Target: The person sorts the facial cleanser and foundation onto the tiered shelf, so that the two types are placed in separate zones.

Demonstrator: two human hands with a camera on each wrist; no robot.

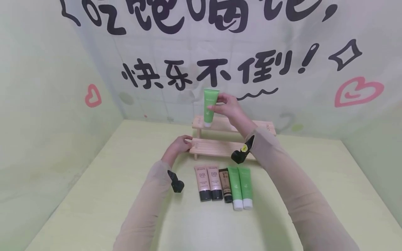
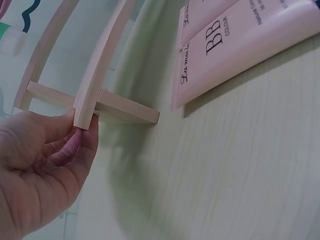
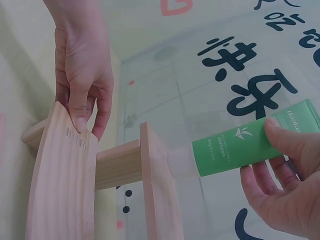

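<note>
My right hand (image 1: 231,108) grips a green squeeze tube (image 1: 209,99) with a white cap. The tube stands upright, cap down, at the left part of the upper tier of a small two-tier wooden rack (image 1: 216,149). In the right wrist view the tube's cap end meets the upper board, thumb on the label and fingers behind. My left hand (image 1: 181,144) pinches the left end of the lower board; in the left wrist view, the thumb (image 2: 57,125) lies over the board and the fingers curl beneath it.
In front of the rack lie two pink BB tubes (image 1: 203,181) with black caps, a smaller brown tube (image 1: 225,183) and two more green tubes (image 1: 235,184), side by side on the pale table (image 1: 132,195). A printed backdrop (image 1: 176,45) rises behind the rack.
</note>
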